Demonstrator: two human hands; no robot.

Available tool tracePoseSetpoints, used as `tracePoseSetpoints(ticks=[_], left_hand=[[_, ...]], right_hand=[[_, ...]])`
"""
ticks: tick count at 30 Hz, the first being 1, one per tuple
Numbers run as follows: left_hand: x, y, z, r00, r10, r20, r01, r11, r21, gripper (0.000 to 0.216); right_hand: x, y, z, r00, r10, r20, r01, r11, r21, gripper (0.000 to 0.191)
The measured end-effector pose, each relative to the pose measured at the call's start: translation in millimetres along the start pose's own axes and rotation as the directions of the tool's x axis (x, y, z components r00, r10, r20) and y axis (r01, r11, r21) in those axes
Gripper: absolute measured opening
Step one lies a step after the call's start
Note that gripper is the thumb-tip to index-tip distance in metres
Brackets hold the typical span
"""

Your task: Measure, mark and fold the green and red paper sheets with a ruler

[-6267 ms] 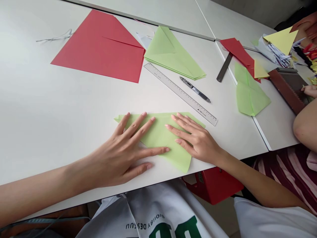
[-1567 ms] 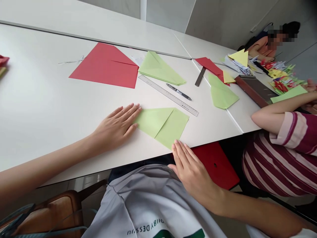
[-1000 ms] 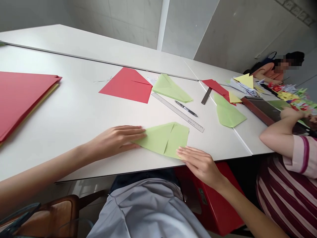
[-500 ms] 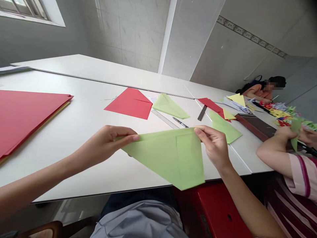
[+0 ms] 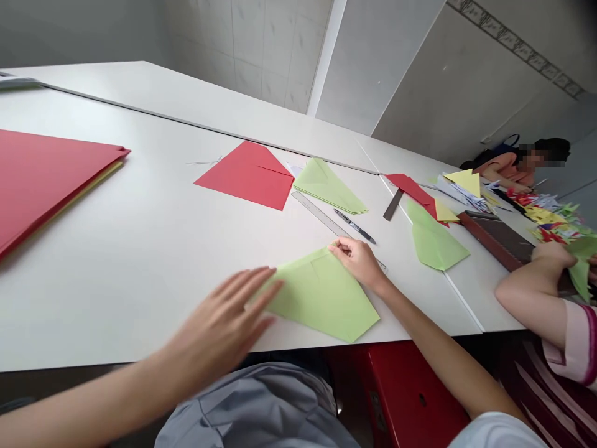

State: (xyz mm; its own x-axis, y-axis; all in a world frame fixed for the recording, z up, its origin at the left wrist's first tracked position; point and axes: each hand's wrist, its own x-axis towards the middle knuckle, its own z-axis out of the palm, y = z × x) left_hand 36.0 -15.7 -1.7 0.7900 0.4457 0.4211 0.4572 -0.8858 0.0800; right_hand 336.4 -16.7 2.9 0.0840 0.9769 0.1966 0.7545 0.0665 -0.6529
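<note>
A folded sheet of light green paper (image 5: pixel 326 295) lies on the white table near its front edge. At the paper's upper right corner, my right hand (image 5: pixel 357 258) pinches the folded edge between thumb and fingers. My left hand (image 5: pixel 242 311) is over the paper's left end, fingers stretched out and apart, a little blurred by motion. Whether its fingertips touch the paper I cannot tell. Just beyond my right hand lie a black pen (image 5: pixel 354 226) and a clear ruler (image 5: pixel 317 213), whose near end is partly hidden by the hand.
Red paper (image 5: pixel 249 177) and folded green paper (image 5: pixel 329 186) lie farther back. A red paper stack (image 5: pixel 46 186) is at left. Rightward are a dark ruler (image 5: pixel 393 205), green paper (image 5: pixel 436 239) and a brown case (image 5: pixel 497 239). A co-worker's arm (image 5: pixel 532 286) rests at right; another person sits beyond.
The green paper has come down from the air onto the table. My left hand has let go of its edge and opened; my right hand still pinches its corner.
</note>
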Motion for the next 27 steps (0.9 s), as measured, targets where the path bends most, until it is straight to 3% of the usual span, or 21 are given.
tracePoseSetpoints(ticks=[2,4,9,14,20,27], left_hand=[[-9.3,15.8,10.6,0.997,0.07,-0.011,-0.069,0.995,0.077,0.049],[-15.2,24.7,17.5,0.998,0.06,-0.018,-0.058,0.992,0.109,0.053],[-18.4,29.3,23.3,1.0,0.005,-0.017,-0.003,0.993,0.119,0.055],[-16.7,43.0,21.6,0.997,-0.078,0.011,0.077,0.994,0.08,0.053],[-14.9,56.6,20.1,0.989,-0.139,0.053,0.134,0.987,0.084,0.058],[-16.2,50.7,17.0,0.99,-0.135,0.03,0.135,0.991,0.016,0.048]], right_hand=[[6.1,4.9,2.9,0.999,-0.004,-0.036,0.001,0.994,-0.108,0.022],[15.2,13.0,0.5,0.993,-0.005,-0.115,-0.019,0.977,-0.21,0.015],[40.2,44.2,-8.9,0.967,-0.001,-0.255,-0.095,0.927,-0.363,0.022],[48.6,58.0,-8.0,0.978,-0.015,-0.207,-0.065,0.925,-0.375,0.015],[49.6,48.7,-4.9,0.993,-0.022,-0.12,-0.021,0.938,-0.346,0.029],[50.0,40.9,-9.6,0.991,0.122,-0.063,-0.135,0.945,-0.299,0.032]])
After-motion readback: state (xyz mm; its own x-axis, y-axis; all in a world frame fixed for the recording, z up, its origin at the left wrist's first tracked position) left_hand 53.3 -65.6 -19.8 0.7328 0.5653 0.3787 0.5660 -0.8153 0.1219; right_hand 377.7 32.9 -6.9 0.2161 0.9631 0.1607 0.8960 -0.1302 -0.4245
